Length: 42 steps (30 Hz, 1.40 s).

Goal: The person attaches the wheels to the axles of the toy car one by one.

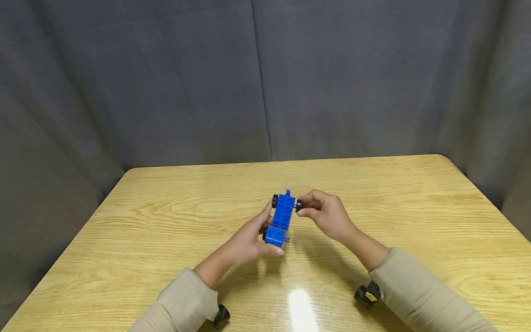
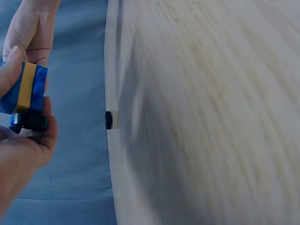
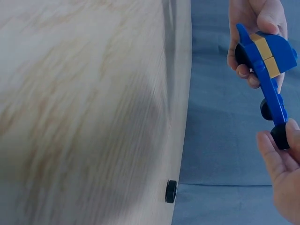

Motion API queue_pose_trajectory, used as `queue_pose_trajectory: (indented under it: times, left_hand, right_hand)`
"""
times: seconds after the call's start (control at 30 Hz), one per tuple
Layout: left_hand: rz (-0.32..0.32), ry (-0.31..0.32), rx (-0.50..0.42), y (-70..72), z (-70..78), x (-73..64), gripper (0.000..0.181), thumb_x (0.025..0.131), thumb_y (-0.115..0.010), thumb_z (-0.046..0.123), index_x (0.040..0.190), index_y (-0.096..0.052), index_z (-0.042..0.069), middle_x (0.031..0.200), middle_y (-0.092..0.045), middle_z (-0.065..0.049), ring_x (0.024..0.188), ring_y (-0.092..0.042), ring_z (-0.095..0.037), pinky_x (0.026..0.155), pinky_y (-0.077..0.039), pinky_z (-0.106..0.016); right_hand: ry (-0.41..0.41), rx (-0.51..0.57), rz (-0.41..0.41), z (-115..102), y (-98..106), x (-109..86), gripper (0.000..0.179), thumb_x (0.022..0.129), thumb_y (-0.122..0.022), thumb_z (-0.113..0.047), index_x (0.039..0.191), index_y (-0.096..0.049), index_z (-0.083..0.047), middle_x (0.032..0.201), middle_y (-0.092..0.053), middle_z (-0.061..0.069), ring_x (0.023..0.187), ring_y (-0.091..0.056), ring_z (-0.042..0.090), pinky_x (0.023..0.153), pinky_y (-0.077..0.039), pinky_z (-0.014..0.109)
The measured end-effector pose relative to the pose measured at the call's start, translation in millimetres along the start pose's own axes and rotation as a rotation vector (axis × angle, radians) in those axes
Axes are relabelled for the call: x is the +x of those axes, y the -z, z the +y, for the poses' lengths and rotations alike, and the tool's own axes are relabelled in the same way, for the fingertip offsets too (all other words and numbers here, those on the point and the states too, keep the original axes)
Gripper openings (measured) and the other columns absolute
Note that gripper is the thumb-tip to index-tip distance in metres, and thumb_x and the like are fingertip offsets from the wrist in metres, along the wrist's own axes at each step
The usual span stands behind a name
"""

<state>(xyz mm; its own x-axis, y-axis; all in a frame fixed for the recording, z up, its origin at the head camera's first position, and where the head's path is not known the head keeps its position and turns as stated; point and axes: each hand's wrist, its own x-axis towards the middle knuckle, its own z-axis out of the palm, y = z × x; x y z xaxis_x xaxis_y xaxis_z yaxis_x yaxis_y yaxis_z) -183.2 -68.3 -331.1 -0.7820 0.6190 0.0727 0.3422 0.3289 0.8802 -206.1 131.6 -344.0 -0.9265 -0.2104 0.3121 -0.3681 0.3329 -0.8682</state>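
Note:
A blue toy car (image 1: 283,211) built of studded blocks is held up over the table in the head view. My left hand (image 1: 250,240) grips its near end, thumb along the block and fingers behind it. Black wheels sit on the car's left side, and a bare blue peg (image 1: 287,240) sticks out at the near right. At the far right, my right hand (image 1: 327,214) pinches a black wheel (image 1: 299,205) at the axle. An orange-yellow band (image 3: 266,54) crosses the car's block in the right wrist view. The left hand's fingers partly hide the near left wheel.
A loose black wheel (image 3: 171,191) stands on the wooden table (image 1: 166,216), near the edge in both wrist views. Grey curtains (image 1: 186,92) hang behind and beside the table. Black wrist cameras (image 1: 367,295) hang below the sleeves.

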Motion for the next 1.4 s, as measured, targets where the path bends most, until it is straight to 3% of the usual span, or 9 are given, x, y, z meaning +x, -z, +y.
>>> queue_pose_trajectory:
  times: [0.27, 0.57, 0.77, 1.0, 1.23, 1.4]
  left_hand:
    - [0.010, 0.026, -0.010, -2.9, 1.2, -1.5, 0.095, 0.072, -0.068, 0.003, 0.139, 0.000, 0.007, 0.107, -0.051, -0.014, 0.095, -0.052, -0.024, 0.083, -0.039, -0.039]
    - [0.015, 0.017, 0.009, -9.3, -27.9, 5.4, 0.099, 0.071, -0.070, 0.010, 0.139, 0.001, 0.018, 0.105, -0.051, -0.007, 0.093, -0.052, -0.017, 0.082, -0.040, -0.035]
    - [0.018, -0.014, 0.029, -9.9, -24.5, 8.3, 0.101, 0.070, -0.071, 0.011, 0.139, 0.002, 0.020, 0.104, -0.053, -0.003, 0.093, -0.052, -0.014, 0.081, -0.040, -0.032]
    - [0.019, -0.005, 0.057, -5.9, -20.8, 12.7, 0.101, 0.070, -0.072, 0.017, 0.139, 0.001, 0.020, 0.104, -0.051, -0.004, 0.092, -0.051, -0.014, 0.081, -0.040, -0.031]
    - [0.000, 0.033, -0.052, -4.2, -18.3, 14.1, 0.100, 0.070, -0.071, 0.013, 0.139, 0.001, 0.018, 0.112, -0.048, -0.007, 0.099, -0.048, -0.019, 0.086, -0.037, -0.035]
    - [-0.028, 0.019, -0.112, -4.1, -16.7, 12.5, 0.093, 0.075, -0.067, 0.015, 0.139, 0.000, 0.016, 0.112, -0.048, -0.006, 0.104, -0.047, -0.018, 0.093, -0.031, -0.035]
  right_hand:
    - [-0.013, 0.013, 0.009, 2, -1, -0.3, 0.016, 0.075, -0.061, 0.006, 0.090, -0.058, 0.006, 0.092, -0.059, 0.018, 0.080, -0.060, 0.025, 0.065, -0.048, 0.024]
    - [-0.016, 0.015, 0.016, 3, -4, -2.8, 0.014, 0.075, -0.062, 0.004, 0.088, -0.058, 0.007, 0.094, -0.058, 0.019, 0.081, -0.060, 0.026, 0.066, -0.048, 0.026]
    - [0.017, -0.052, 0.016, 1, -1, -0.9, 0.013, 0.075, -0.062, 0.004, 0.086, -0.058, 0.005, 0.088, -0.060, 0.016, 0.077, -0.061, 0.023, 0.064, -0.049, 0.025]
    - [-0.022, -0.033, 0.003, 2, 4, 1.3, 0.015, 0.076, -0.061, 0.004, 0.090, -0.056, 0.005, 0.088, -0.061, 0.016, 0.079, -0.060, 0.023, 0.066, -0.049, 0.027]
    - [-0.054, -0.019, -0.011, 1, 8, 1.0, 0.018, 0.078, -0.061, 0.000, 0.095, -0.056, 0.003, 0.091, -0.060, 0.015, 0.081, -0.060, 0.023, 0.069, -0.048, 0.031]
    - [-0.052, -0.010, -0.016, 3, 11, 1.4, 0.019, 0.079, -0.060, 0.001, 0.097, -0.056, 0.003, 0.096, -0.059, 0.016, 0.084, -0.059, 0.024, 0.071, -0.048, 0.032]
